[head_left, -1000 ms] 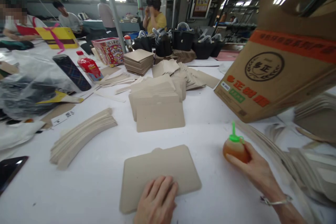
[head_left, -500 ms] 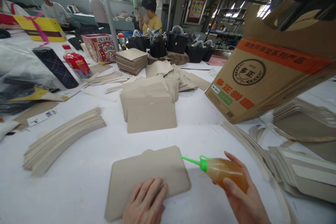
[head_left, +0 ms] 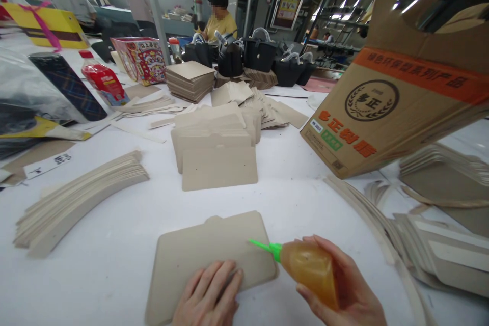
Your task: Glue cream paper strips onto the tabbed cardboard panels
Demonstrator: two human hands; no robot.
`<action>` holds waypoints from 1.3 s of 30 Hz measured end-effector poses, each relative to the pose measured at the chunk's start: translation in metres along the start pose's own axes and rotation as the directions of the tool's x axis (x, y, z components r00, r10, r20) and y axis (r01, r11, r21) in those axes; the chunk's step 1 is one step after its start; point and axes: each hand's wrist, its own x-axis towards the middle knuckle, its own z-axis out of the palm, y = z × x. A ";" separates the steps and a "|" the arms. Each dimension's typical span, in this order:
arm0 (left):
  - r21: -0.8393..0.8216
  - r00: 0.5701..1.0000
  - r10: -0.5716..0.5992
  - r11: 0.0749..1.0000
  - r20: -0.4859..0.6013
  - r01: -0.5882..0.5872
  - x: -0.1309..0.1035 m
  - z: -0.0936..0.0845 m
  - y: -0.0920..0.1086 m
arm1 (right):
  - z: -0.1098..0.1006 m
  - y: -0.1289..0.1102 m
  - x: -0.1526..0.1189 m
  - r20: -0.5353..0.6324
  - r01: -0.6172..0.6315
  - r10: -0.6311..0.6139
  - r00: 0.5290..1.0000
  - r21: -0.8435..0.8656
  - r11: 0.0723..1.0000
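Note:
A grey-beige board [head_left: 198, 244] with rounded corners and a small tab on its far edge lies on the white table. My left hand [head_left: 210, 293] rests on the near part of it, palm down, fingers lying flat and slightly bent. My right hand [head_left: 344, 285] is wrapped round a squeeze bottle [head_left: 307, 267] of amber liquid with a green nozzle. The bottle is tilted nearly flat, and its tip is over the right part of the board. Whether the tip touches the board I cannot tell.
Board stacks [head_left: 219, 165] stand beyond, with curved strips [head_left: 82, 198] at left. A carton [head_left: 382, 107] and more boards [head_left: 454, 249] are at right. A red bottle [head_left: 103, 79] stands back left. Black bags [head_left: 260, 53] and people [head_left: 221, 20] are farther off.
My right hand has brought the bottle to the left, so the nozzle is now over the board instead of at its right edge. My left hand has stayed on the board.

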 end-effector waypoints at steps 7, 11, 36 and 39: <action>-0.012 1.000 -0.011 1.000 0.013 0.011 0.000 -0.004 0.001 | 0.007 -0.004 -0.001 -0.027 0.063 -0.064 0.998 -0.060 0.996; -0.011 1.000 -0.014 1.000 0.026 0.014 -0.001 -0.003 0.001 | 0.013 -0.002 -0.002 -0.081 -0.018 0.015 0.997 -0.043 0.999; 0.018 0.993 0.034 0.999 0.112 -0.036 -0.004 -0.004 -0.004 | 0.021 -0.012 0.004 -0.075 0.070 -0.070 0.995 -0.005 0.998; 0.033 0.986 0.065 0.997 0.155 -0.071 -0.006 -0.004 -0.005 | 0.020 -0.012 0.005 -0.075 0.064 -0.066 0.995 -0.025 0.998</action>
